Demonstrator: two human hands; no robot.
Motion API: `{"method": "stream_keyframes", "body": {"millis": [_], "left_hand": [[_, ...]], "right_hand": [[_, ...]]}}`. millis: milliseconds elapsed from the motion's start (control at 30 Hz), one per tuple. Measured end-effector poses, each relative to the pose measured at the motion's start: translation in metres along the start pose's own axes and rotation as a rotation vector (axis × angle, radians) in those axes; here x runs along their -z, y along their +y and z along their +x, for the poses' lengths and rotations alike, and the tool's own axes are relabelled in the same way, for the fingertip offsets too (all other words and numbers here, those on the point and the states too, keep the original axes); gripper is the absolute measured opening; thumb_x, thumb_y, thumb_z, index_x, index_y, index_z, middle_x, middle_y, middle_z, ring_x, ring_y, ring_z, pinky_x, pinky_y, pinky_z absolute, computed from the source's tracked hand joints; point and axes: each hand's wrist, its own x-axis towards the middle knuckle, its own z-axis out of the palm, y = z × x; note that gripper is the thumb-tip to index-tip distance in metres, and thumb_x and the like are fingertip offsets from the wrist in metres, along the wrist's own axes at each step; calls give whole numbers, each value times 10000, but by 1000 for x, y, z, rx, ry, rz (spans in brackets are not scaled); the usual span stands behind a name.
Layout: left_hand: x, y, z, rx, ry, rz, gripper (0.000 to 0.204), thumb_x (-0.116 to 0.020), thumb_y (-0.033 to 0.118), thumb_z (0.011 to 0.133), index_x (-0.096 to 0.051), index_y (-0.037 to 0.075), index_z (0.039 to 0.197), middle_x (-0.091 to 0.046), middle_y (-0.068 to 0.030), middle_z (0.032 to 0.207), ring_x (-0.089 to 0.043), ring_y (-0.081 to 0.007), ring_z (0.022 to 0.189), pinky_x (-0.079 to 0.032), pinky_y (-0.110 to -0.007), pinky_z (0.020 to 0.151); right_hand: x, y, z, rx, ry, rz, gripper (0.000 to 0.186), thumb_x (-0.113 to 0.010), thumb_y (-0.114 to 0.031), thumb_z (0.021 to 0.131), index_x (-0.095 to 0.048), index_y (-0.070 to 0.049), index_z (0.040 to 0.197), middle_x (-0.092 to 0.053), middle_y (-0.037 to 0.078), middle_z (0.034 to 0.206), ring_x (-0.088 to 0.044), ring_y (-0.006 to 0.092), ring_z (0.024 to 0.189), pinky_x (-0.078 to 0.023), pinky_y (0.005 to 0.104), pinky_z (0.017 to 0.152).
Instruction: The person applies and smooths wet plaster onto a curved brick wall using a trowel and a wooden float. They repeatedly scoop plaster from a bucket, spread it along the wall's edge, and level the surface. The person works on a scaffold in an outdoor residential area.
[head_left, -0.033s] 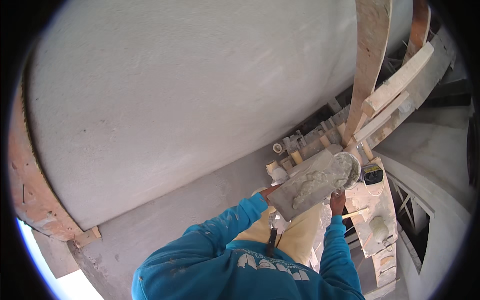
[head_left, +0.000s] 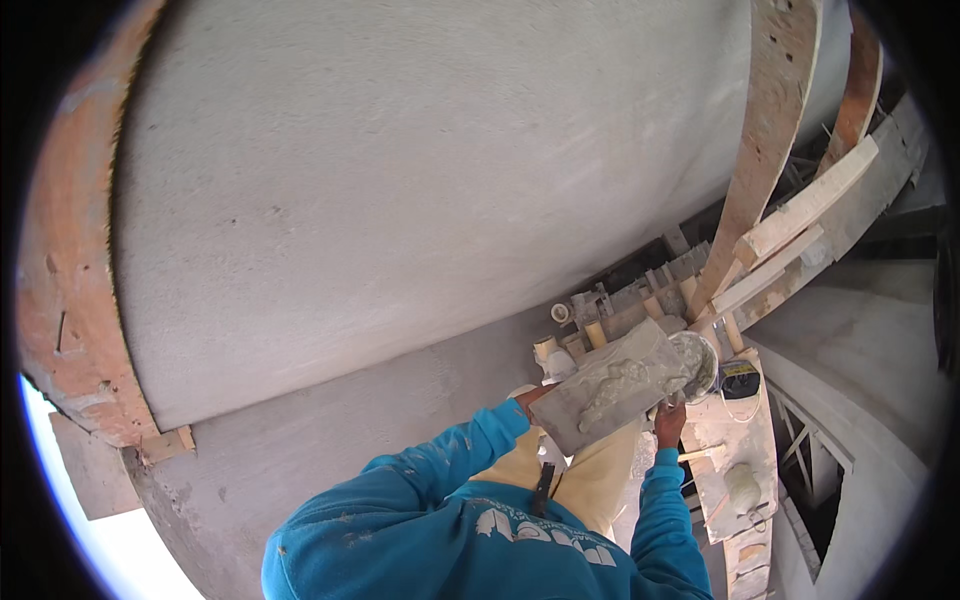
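My left hand (head_left: 535,402) is closed on the left edge of a flat grey mortar board (head_left: 562,418), its fingers partly hidden underneath. Wet grey mortar (head_left: 618,384) lies in a ridge along the board. The board's far right end reaches a round bucket (head_left: 713,362) with grey mortar inside. My right hand (head_left: 669,424) is closed just below the bucket, by the board's right edge. It appears to hold a trowel (head_left: 656,409), of which only a small grey part shows.
A large pale plastered wall (head_left: 400,200) curves ahead. Planks (head_left: 765,140) and timbers (head_left: 810,200) stand at the right. A dark box-shaped thing (head_left: 740,379) sits beside the bucket. Below it, a rounded pale object (head_left: 742,488) lies on boards. A dark gap (head_left: 820,510) opens at lower right.
The view has shifted slightly, so the wall and its left wooden edge sit farther right. Both hands keep their hold beside the bucket, with hardly any movement of the board.
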Motion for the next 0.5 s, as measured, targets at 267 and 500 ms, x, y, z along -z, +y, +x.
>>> {"method": "stream_keyframes", "body": {"millis": [267,500], "left_hand": [[-135,-12,-177,-650,371,136,559,-559,175,978,-348,37,1477,-432,-115,1479,-461,-231,1320,-378,-366,1114],[-265,-20,-321,-1243,1107,416,561,-548,181,975,-342,41,1477,-432,-125,1477,-445,-235,1334,-358,-363,1127]], "right_hand": [[-20,-163,37,492,-346,44,481,-602,-79,910,-474,37,1359,-601,227,1208,-598,280,1097,-487,374,921],[-25,-344,5,451,-715,8,517,-536,-57,926,-393,20,1417,-650,174,1100,-673,211,816,-550,319,757]]}}
